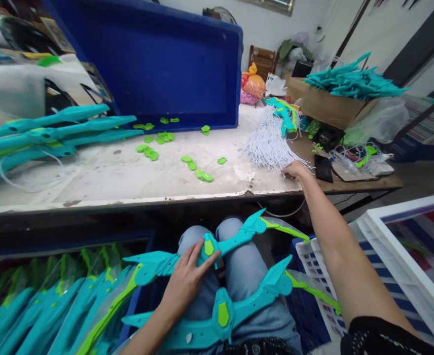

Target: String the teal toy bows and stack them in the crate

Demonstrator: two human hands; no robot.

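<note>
My left hand (187, 278) rests on my lap, fingers curled round the grip of a teal toy bow (235, 239) with green trim. A second teal bow (224, 310) lies across my thighs nearer to me. My right hand (294, 170) reaches out to the table edge, its fingers pinching at the near end of a bundle of white strings (269, 143). Small green plastic pieces (197, 170) are scattered over the white tabletop (109, 177).
A big blue crate (158, 64) lies tipped on its side at the back of the table. Teal bows are stacked at left (54, 133) and bagged under the table (47, 305). A cardboard box of teal parts (335, 103) and a white crate (398, 256) stand right.
</note>
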